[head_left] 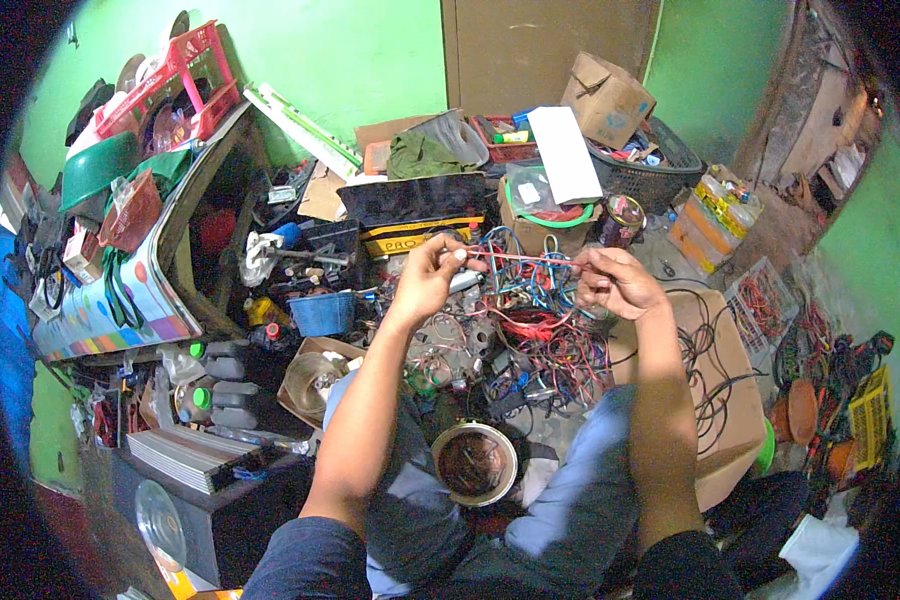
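My left hand (432, 272) and my right hand (615, 282) are raised in front of me, each pinching one end of a thin red wire (525, 259) stretched taut between them. Below the wire lies a tangled heap of red, blue and black wires (542, 335) on the floor. A round metal bowl (475, 463) with coppery strands inside sits between my knees, near my left forearm.
A cardboard box (722, 385) with black cables is under my right arm. A blue tub (322, 313), a black basket (650, 175), cardboard boxes (608, 98) and a cluttered slanted shelf (145, 290) ring the floor. A silver amplifier (195, 455) lies at lower left.
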A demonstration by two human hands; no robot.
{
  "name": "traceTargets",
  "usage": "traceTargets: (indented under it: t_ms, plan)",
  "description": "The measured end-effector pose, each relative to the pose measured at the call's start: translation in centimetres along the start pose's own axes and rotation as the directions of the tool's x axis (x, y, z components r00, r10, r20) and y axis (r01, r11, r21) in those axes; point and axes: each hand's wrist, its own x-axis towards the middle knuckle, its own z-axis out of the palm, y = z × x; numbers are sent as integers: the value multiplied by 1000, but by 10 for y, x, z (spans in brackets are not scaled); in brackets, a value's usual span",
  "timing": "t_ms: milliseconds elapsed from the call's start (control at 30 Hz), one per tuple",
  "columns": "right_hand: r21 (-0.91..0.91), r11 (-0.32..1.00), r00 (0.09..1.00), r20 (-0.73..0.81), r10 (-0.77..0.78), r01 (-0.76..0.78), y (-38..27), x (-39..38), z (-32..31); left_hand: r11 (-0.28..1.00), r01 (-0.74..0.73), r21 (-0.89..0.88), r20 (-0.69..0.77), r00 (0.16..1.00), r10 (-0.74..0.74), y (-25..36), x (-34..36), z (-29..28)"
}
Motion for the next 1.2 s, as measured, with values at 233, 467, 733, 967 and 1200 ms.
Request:
traceTargets:
  t_ms: [233, 467, 733, 967, 1200]
  plan:
    - [306, 938, 983, -125, -132, 164, -17, -30, -31, 938, -10, 347, -67, 997, 36, 10, -2, 2]
    - [307, 948, 983, 130, -127, 82, -29, -55, -75, 953, 52, 298, -108, 994, -20, 14, -1, -3]
    - [-936, 251, 850, -335, -407, -248, 29, -7, -75, 887, 134, 441, -270, 963, -11, -13, -3, 23]
    - [-958, 152, 865, 145, -480, 244, 57, 34, 31, 931, 263, 252, -284, 940, -188, -22, 1, 26]
    - [-819, 569, 977, -169, -127, -67, 110, 59, 56, 940, 337, -49, -241, 910, -338, -14, 0, 21]
